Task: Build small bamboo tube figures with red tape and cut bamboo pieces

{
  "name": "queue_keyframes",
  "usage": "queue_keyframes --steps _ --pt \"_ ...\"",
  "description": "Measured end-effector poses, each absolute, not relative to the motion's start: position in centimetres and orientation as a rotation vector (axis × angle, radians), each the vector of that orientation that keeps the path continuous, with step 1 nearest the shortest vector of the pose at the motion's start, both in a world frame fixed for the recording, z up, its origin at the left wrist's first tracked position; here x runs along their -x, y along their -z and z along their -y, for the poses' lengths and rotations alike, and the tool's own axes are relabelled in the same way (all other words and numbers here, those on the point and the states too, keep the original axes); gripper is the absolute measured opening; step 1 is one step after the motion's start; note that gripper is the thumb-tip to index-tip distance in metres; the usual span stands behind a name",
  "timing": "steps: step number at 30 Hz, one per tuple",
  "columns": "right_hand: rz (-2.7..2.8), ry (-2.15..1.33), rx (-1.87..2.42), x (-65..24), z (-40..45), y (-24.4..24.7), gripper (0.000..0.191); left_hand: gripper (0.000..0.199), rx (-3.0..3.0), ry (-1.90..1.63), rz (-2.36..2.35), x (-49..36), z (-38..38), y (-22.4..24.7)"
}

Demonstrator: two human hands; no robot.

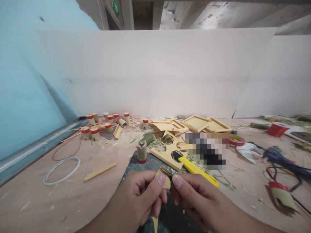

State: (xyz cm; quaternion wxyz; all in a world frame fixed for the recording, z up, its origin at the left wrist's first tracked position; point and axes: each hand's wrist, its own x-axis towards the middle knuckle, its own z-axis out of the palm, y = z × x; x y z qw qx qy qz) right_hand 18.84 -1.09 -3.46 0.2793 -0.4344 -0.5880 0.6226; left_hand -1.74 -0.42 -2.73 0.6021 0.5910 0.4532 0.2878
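Two hands meet low over a dark mat [143, 161] on the surface [73, 194]. The left hand [139, 191] and right hand [191, 191] both have their fingers pinched shut on one small bamboo piece [165, 179]. One yellow utility knife [198, 170] lies just beyond. One red-banded bamboo tube [141, 151] stands upright on the mat. About ten more bamboo tubes [94, 132] cluster farther left.
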Motion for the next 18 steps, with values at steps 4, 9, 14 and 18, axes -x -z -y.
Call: queue_keyframes --steps 4,9,14,18 --pt "1.590 -1.677 1.178 -18.96 1.17 3.46 0.070 0.066 -1.373 -0.654 -1.019 1.85 0.51 2.63" --pt "1.601 -1.685 1.155 -19.06 1.29 3.14 0.072 0.068 -1.377 -0.623 -1.022 1.99 0.47 2.47" --pt "1.625 -1.682 1.180 -18.98 1.28 2.87 0.071 0.060 -1.383 -0.573 -1.030 2.16 0.54 2.45" --pt "1.624 -1.688 1.193 -19.03 1.33 3.15 0.071 0.057 -1.400 -0.558 -1.017 2.30 0.65 2.57"
